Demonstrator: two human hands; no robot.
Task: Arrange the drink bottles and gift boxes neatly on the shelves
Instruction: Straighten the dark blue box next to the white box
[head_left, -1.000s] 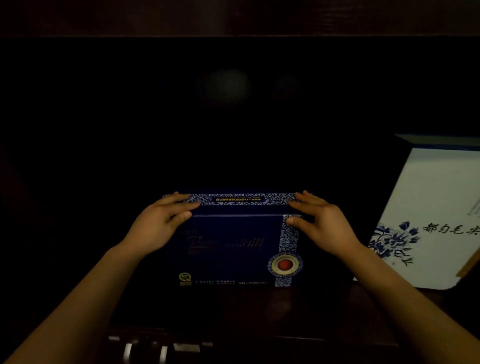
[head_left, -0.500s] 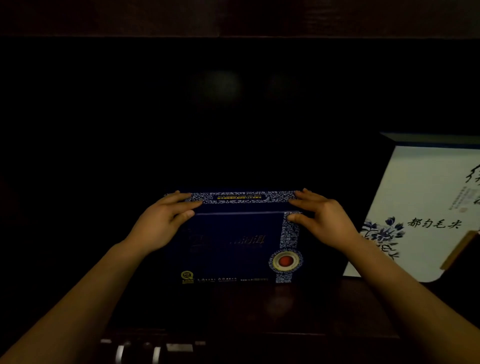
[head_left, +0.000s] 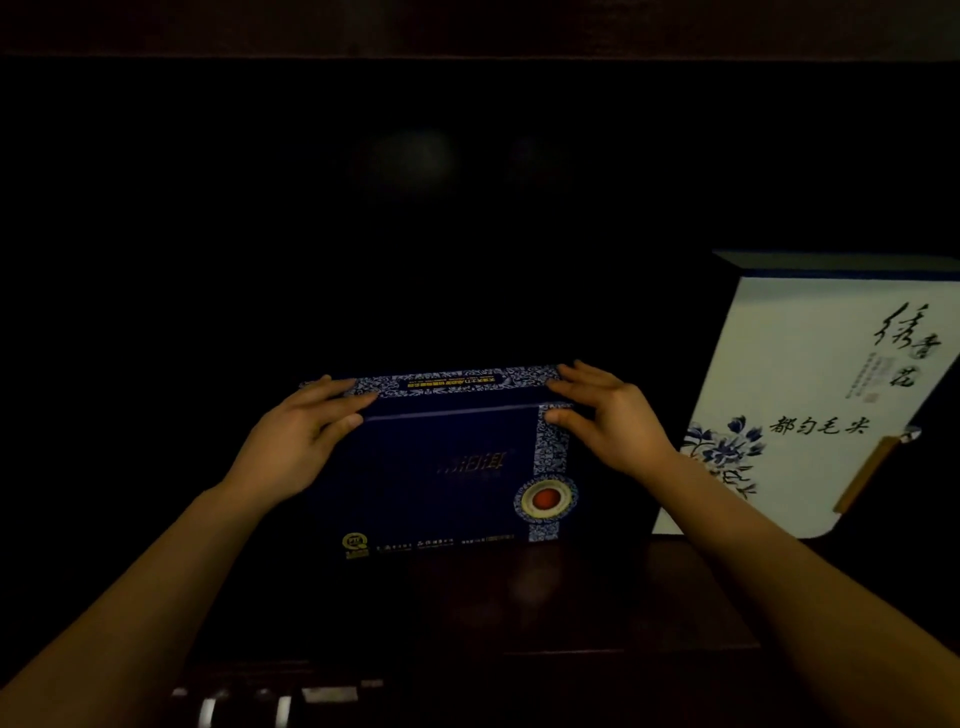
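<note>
The blue box (head_left: 447, 462) stood upright on the dark shelf (head_left: 571, 597), beside the white box (head_left: 810, 405). The left hand (head_left: 291, 447) and right hand (head_left: 618, 421) gripped its top corners, fingers spread. To set it neatly, both hands should push evenly and keep its front parallel to the shelf edge.

The tall white cardboard gift box with blue painted flowers (head_left: 810, 410) carries black brush characters "都匀毛尖" across its front, with larger cursive calligraphy above them that cannot be read with certainty. The dark blue rectangular gift box with a patterned band (head_left: 447, 467) bears faint lettering and small yellow print, both illegible.
</note>
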